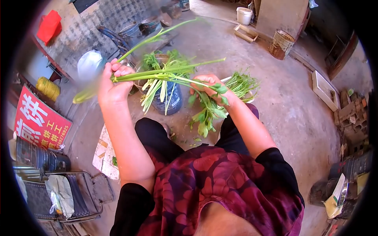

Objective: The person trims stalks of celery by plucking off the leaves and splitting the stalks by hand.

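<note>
My left hand point(113, 82) is closed around the lower part of a bunch of celery point(157, 74), its long green stalks pointing right and one rising up and away. The pale butt end sticks out past the wrist side. My right hand point(212, 87) is closed on a leafy celery stem at the bunch's right, with leaves point(208, 118) hanging below the fingers. Under the bunch stands a dark blue bucket point(168, 103) with celery stalks and leaves draped over its rim. More thin green stems point(240, 83) lie in a white basket, partly hidden behind my right forearm.
A red sign point(39, 118) leans at the left near a chair point(84, 192). A white board point(106, 155) lies by my left leg. Farther off are a rusty bucket point(282, 44), a white pail point(244, 15), a wooden frame point(245, 33) and a white tray point(325, 90). Leaf scraps dot the floor.
</note>
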Tool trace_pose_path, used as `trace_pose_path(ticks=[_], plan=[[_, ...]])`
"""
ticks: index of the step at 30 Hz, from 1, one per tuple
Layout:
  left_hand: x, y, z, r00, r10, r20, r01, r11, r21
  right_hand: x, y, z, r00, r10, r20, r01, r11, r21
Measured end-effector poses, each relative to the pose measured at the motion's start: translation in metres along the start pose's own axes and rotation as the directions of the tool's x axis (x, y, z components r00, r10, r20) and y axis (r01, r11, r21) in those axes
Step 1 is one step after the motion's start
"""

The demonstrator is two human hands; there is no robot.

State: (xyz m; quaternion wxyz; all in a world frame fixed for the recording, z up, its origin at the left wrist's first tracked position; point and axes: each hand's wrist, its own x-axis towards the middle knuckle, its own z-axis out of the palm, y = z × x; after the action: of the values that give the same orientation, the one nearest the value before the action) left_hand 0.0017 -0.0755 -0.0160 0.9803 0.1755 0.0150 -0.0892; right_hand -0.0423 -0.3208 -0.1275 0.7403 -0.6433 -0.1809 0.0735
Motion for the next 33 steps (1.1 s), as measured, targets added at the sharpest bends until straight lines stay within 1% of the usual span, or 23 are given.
trace_pose_path(ticks=[1, 2, 3, 4, 6, 7, 8, 9, 10, 12, 13, 14, 16, 18, 19, 20, 22, 23, 24, 26, 29, 32, 33], plan=[[-0.002, -0.001, 0.000, 0.999, 0.051, 0.001, -0.051, 0.997, 0.052, -0.001, 0.012, -0.006, 0.998, 0.046, -0.053, -0.049, 0.997, -0.063], [-0.004, 0.000, -0.001, 0.997, 0.076, 0.012, -0.077, 0.995, 0.067, -0.001, 0.025, -0.012, 0.990, 0.089, -0.110, -0.102, 0.987, -0.122], [-0.004, 0.001, -0.003, 0.995, 0.101, 0.025, -0.103, 0.991, 0.081, -0.004, 0.040, -0.017, 0.975, -0.015, -0.222, -0.011, 0.993, -0.117], [-0.004, 0.002, -0.003, 0.991, 0.126, 0.039, -0.129, 0.987, 0.095, -0.008, 0.054, -0.022, 0.948, 0.001, -0.319, -0.035, 0.994, -0.099], [-0.002, 0.018, -0.003, 0.987, 0.137, 0.085, -0.142, 0.989, 0.052, -0.016, 0.066, -0.029, 0.863, 0.037, -0.504, -0.075, 0.996, -0.055], [-0.003, 0.024, -0.002, 0.984, 0.144, 0.105, -0.148, 0.989, 0.031, -0.020, 0.069, -0.035, 0.855, 0.071, -0.514, -0.062, 0.997, 0.036], [-0.005, 0.023, -0.001, 0.980, 0.164, 0.110, -0.171, 0.984, 0.055, -0.027, 0.068, -0.038, 0.846, 0.111, -0.522, -0.050, 0.990, 0.129], [-0.007, 0.022, 0.001, 0.976, 0.183, 0.115, -0.193, 0.978, 0.079, -0.035, 0.060, -0.043, 0.884, 0.132, -0.449, -0.074, 0.987, 0.145], [-0.008, 0.020, 0.002, 0.972, 0.201, 0.122, -0.214, 0.972, 0.101, -0.036, 0.059, -0.044, 0.875, 0.075, -0.479, -0.030, 0.994, 0.102], [-0.006, 0.018, 0.003, 0.975, 0.180, 0.128, -0.193, 0.976, 0.099, -0.042, 0.050, -0.048, 0.866, 0.055, -0.498, -0.008, 0.995, 0.096], [-0.005, 0.017, 0.002, 0.975, 0.174, 0.136, -0.188, 0.976, 0.105, -0.044, 0.042, -0.049, 0.861, 0.072, -0.504, -0.034, 0.996, 0.083], [-0.004, 0.016, 0.001, 0.975, 0.168, 0.144, -0.185, 0.977, 0.111, -0.047, 0.038, -0.054, 0.880, 0.116, -0.460, -0.051, 0.987, 0.152], [-0.004, 0.013, 0.001, 0.981, 0.130, 0.146, -0.146, 0.983, 0.111, -0.046, 0.038, -0.066, 0.922, 0.043, -0.384, -0.050, 0.999, -0.009], [-0.004, 0.006, 0.003, 0.985, 0.107, 0.134, -0.121, 0.987, 0.105, -0.042, 0.025, -0.061, 0.968, 0.027, -0.249, -0.057, 0.992, -0.113], [-0.006, 0.002, 0.005, 0.987, 0.106, 0.122, -0.119, 0.988, 0.097, -0.039, 0.021, -0.057, 0.984, 0.023, -0.179, -0.053, 0.985, -0.166], [-0.007, -0.001, 0.007, 0.988, 0.106, 0.109, -0.116, 0.989, 0.090, -0.036, 0.023, -0.052, 0.991, 0.084, -0.106, -0.102, 0.979, -0.179], [-0.007, -0.003, 0.008, 0.989, 0.098, 0.108, -0.110, 0.988, 0.109, -0.034, 0.012, -0.036, 0.987, 0.063, 0.150, -0.016, 0.955, -0.295], [-0.007, -0.003, 0.009, 0.990, 0.096, 0.105, -0.109, 0.987, 0.119, -0.033, 0.014, -0.030, 0.972, 0.050, 0.229, 0.013, 0.965, -0.263], [-0.006, -0.003, 0.008, 0.989, 0.092, 0.117, -0.107, 0.986, 0.126, -0.037, 0.009, -0.023, 0.972, 0.083, 0.218, -0.022, 0.963, -0.268], [-0.006, 0.000, 0.005, 0.987, 0.085, 0.136, -0.104, 0.984, 0.141, -0.037, 0.020, -0.018, 0.972, 0.146, 0.183, -0.123, 0.984, -0.130], [-0.006, 0.000, 0.003, 0.985, 0.131, 0.117, -0.147, 0.979, 0.142, -0.038, 0.034, -0.013, 0.974, 0.108, 0.200, -0.125, 0.989, 0.076], [-0.003, 0.000, 0.001, 0.983, 0.150, 0.110, -0.167, 0.972, 0.166, -0.034, 0.045, -0.011, 0.969, 0.120, 0.216, -0.096, 0.988, -0.118], [-0.002, 0.002, 0.000, 0.983, 0.160, 0.090, -0.173, 0.970, 0.171, -0.035, 0.041, -0.010, 0.973, 0.129, 0.191, -0.103, 0.985, -0.138]])
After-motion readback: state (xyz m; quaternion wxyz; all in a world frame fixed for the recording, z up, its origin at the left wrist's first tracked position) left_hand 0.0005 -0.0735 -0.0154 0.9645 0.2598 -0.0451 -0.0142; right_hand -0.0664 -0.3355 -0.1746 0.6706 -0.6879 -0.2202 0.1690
